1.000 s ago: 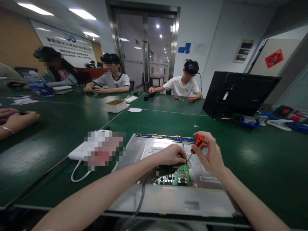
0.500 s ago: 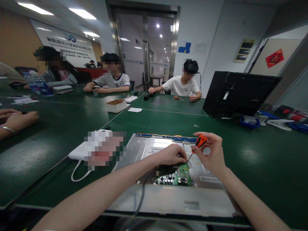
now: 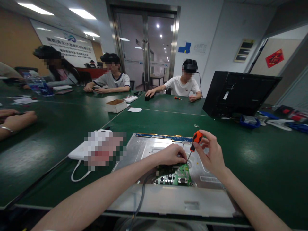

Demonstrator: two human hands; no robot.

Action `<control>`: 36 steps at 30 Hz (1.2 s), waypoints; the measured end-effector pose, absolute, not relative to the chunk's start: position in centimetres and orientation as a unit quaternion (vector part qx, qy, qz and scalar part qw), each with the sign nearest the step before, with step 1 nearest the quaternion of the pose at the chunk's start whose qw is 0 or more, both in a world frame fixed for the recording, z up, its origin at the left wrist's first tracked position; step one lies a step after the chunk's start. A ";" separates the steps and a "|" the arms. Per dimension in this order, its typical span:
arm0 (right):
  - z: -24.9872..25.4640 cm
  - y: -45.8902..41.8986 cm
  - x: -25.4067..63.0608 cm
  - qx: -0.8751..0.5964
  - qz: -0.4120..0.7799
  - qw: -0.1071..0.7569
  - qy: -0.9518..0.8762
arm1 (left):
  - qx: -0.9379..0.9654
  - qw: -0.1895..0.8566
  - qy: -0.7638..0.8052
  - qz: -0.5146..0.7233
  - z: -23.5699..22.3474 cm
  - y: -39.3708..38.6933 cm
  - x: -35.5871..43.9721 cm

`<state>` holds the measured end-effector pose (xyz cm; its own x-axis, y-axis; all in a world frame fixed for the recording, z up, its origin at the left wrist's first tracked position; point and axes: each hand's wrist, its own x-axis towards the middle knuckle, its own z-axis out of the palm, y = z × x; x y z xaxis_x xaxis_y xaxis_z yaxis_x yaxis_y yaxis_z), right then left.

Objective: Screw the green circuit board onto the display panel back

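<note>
A silver metal panel (image 3: pixel 154 147) lies flat on the green table in front of me, with a small green circuit board (image 3: pixel 176 176) set into it. My left hand (image 3: pixel 172 154) rests closed on the board's far edge, fingers pressed down there. My right hand (image 3: pixel 210 154) pinches an orange-and-black screwdriver (image 3: pixel 195 140), whose tip points down at the board's upper right corner beside my left fingers. A grey cable (image 3: pixel 141 200) runs from the board toward me.
A white pad with a cord (image 3: pixel 79 154) lies left of the panel. A black monitor shell (image 3: pixel 238 93) stands at the right, with tools behind it. A small cardboard box (image 3: pixel 116 105) sits mid-table. Three people sit across; another person's hands (image 3: pixel 14 120) rest at the left edge.
My right hand has turned the screwdriver handle slightly, and it stands a bit more upright. The person opposite has stretched a hand out over a black object. My left hand has stayed put.
</note>
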<state>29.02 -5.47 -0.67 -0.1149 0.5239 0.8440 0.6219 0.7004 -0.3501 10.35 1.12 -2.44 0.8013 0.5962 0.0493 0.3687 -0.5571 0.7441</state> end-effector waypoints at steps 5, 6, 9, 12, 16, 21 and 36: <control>-0.8 -5.5 29.1 -0.401 -0.041 0.532 -0.744 | 0.870 0.380 0.277 0.148 -2.3 1.1 10.3; -0.8 -5.5 29.1 -0.394 -0.034 0.537 -0.745 | 0.870 0.380 0.277 0.149 -2.3 1.1 10.4; -0.7 -5.4 28.8 -0.363 -0.018 0.567 -0.740 | 0.869 0.380 0.281 0.147 -2.2 1.0 10.4; -0.6 -5.3 28.6 -0.355 -0.032 0.594 -0.721 | 0.871 0.375 0.281 0.145 -2.2 1.0 10.4; -0.5 -5.4 28.6 -0.360 -0.053 0.581 -0.728 | 0.873 0.371 0.281 0.143 -2.2 1.0 10.4; -0.2 -5.5 28.9 -0.364 -0.087 0.542 -0.752 | 0.872 0.378 0.276 0.146 -2.3 1.1 10.4; -0.9 -5.3 28.6 -0.363 -0.026 0.599 -0.713 | 0.874 0.372 0.278 0.145 -2.0 1.0 10.3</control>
